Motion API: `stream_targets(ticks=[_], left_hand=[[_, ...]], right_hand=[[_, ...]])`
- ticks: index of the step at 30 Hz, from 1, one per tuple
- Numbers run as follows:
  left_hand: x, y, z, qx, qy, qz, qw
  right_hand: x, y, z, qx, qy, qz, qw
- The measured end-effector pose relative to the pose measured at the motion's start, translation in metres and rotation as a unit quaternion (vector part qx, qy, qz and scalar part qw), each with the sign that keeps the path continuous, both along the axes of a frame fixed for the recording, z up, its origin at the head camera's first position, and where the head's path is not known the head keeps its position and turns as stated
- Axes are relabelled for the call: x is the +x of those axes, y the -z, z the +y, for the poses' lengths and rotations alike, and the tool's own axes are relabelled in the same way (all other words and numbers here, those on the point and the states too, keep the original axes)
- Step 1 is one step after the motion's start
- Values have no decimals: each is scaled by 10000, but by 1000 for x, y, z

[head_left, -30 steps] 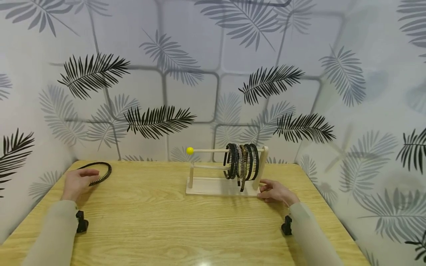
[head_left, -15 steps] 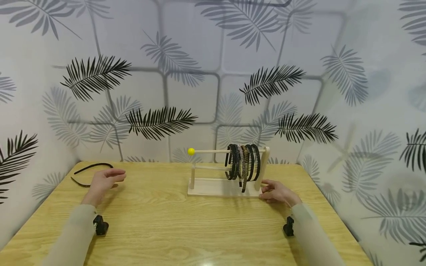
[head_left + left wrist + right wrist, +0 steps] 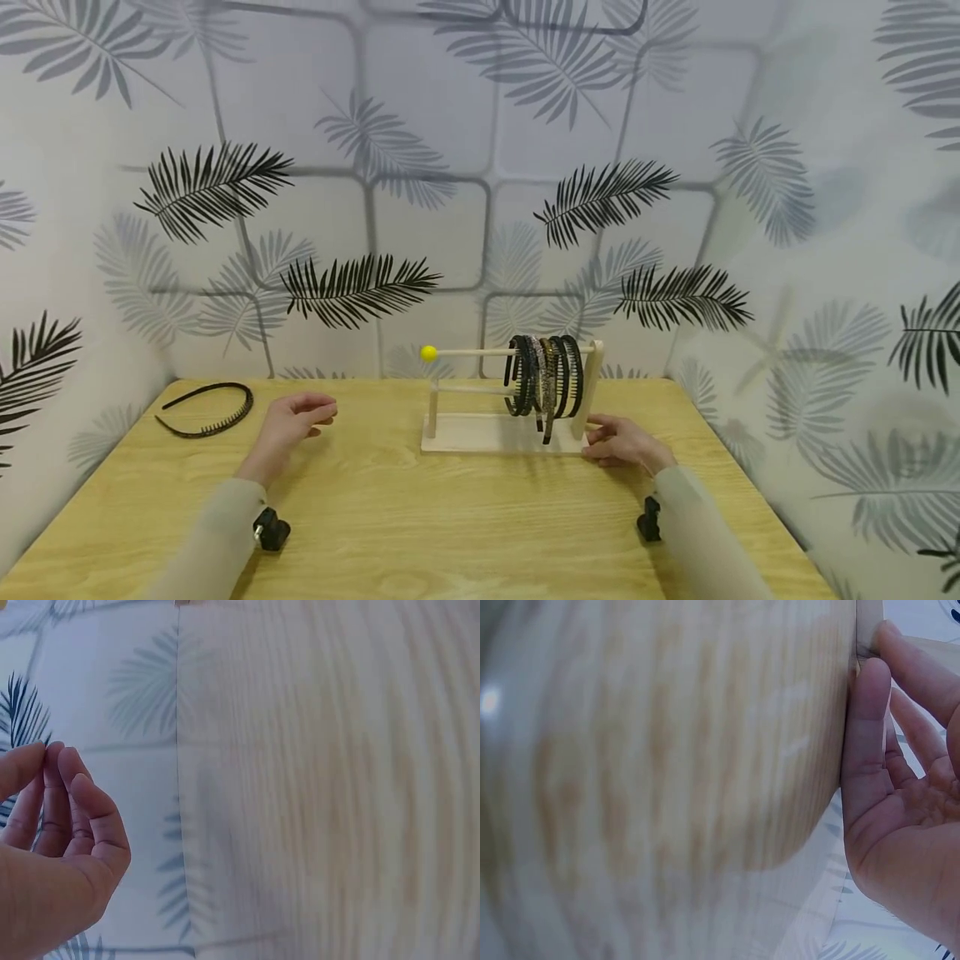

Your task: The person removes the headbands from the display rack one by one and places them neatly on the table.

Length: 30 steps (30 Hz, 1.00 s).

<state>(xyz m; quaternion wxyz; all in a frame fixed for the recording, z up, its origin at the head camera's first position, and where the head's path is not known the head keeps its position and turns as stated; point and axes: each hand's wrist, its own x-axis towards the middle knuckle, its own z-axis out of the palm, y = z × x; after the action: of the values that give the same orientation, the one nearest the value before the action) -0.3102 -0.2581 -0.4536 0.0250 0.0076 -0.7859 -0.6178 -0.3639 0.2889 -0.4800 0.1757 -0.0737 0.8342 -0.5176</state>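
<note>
A wooden headband stand (image 3: 480, 435) stands toward the back of the table. Several headbands (image 3: 552, 379), black and glittery, hang bunched at the right end of its rods, and a yellow ball (image 3: 428, 354) caps the upper rod's left end. My right hand (image 3: 628, 442) grips the right end of the stand's base; in the right wrist view the thumb (image 3: 869, 694) lies along the table beside it. My left hand (image 3: 288, 432) is over the table left of the stand, holding nothing, its fingers (image 3: 56, 802) loosely bent toward the thumb. Left of it lies a black toothed headband (image 3: 248, 403).
The wood-grain table (image 3: 450, 525) ends at a leaf-patterned wall covering (image 3: 420, 225) along the back and sides. Black wrist cameras (image 3: 271, 528) sit on both sleeves.
My left hand has let go of the black headband, leaving it on the table, and has moved right toward the stand. My right hand stays at the base.
</note>
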Motion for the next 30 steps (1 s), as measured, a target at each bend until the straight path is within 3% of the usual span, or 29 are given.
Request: stream_targets(ticks=[8,19,24,30], left_hand=[[7,4,35,48,130,138,9998],[-2,-1,81,374,360,386,9979],[-6,0,93,509,529,370,9966],[-9,-4,106,529,510,422,9964]], right_hand=[[1,3,-5,-4,-63,-43,10000],[0,0,1,152,-128,48,9998],[1,2,1,125,-100,-12,9999],[1,0,1,64,2,11,10000]])
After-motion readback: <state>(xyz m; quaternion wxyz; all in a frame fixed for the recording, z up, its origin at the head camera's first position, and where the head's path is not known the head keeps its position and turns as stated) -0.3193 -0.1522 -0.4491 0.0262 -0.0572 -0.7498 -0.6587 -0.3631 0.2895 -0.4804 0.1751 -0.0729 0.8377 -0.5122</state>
